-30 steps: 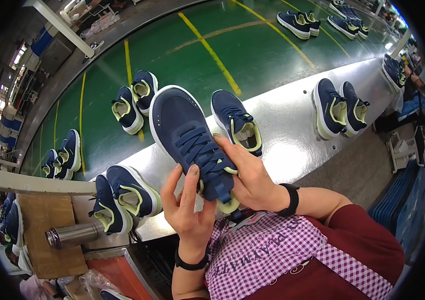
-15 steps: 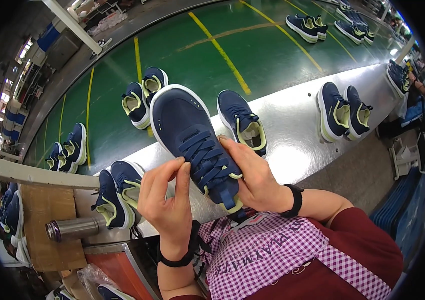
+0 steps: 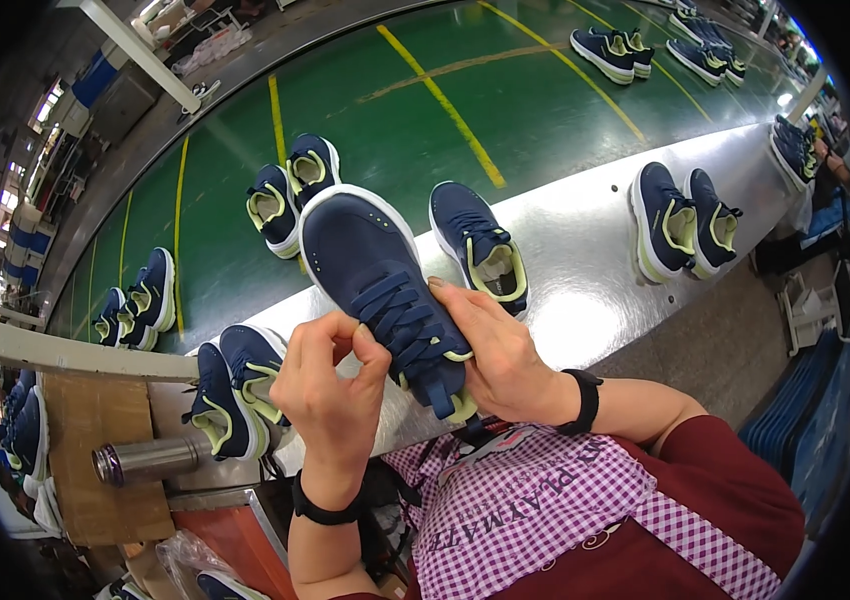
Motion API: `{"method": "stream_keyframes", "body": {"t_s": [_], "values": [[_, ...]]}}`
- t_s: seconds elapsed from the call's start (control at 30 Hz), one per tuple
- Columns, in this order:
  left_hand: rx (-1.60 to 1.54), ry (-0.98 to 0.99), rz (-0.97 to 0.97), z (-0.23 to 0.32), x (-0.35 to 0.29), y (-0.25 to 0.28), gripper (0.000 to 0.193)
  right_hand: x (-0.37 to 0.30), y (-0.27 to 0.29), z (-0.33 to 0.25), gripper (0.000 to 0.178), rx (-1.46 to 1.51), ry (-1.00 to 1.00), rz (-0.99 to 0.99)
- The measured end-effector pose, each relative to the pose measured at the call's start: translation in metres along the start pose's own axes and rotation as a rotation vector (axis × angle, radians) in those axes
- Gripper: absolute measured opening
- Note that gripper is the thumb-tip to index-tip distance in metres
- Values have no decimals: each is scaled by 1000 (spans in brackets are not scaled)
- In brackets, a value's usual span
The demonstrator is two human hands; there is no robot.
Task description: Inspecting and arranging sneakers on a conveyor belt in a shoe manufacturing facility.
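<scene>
A navy sneaker (image 3: 358, 238) with a white sole edge and pale green lining is held up in front of me, toe pointing away and laces facing up. My right hand (image 3: 513, 362) grips it along its right side near the collar. My left hand (image 3: 330, 385) is closed in a pinch, thumb against forefinger, at the left edge of the laces; whatever is between the fingertips is too small to make out. Behind the held shoe, another navy sneaker (image 3: 478, 240) rests on the metal ledge (image 3: 585, 250).
Beyond the ledge runs a green conveyor belt (image 3: 345, 95) with yellow lines, carrying pairs of sneakers (image 3: 270, 205). Another pair (image 3: 665, 225) stands on the ledge to the right. At the left are two sneakers (image 3: 220, 400), a metal flask (image 3: 150, 460) and cardboard (image 3: 105, 420).
The held sneaker has dropped slightly toward me. My left hand stays pinched by the laces, with its wrist shifted a little to the left.
</scene>
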State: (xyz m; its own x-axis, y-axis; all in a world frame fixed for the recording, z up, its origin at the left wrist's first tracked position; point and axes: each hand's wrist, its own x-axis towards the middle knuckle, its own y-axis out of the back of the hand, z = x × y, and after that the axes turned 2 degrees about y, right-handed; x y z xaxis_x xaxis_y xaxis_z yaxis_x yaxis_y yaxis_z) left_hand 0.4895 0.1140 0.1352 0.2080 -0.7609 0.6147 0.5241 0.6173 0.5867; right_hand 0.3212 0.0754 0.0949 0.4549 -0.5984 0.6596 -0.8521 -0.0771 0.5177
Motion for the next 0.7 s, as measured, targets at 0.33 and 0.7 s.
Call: {"method": "stream_keyframes", "body": {"t_s": [0.33,0.7], "values": [[-263,298,49,-3,-5,7,11,-1,-3,0,62,169,-95,-49],[-226,60,24,-4,-10,7,23,4,-3,-2,54,402,-303,-40]]}}
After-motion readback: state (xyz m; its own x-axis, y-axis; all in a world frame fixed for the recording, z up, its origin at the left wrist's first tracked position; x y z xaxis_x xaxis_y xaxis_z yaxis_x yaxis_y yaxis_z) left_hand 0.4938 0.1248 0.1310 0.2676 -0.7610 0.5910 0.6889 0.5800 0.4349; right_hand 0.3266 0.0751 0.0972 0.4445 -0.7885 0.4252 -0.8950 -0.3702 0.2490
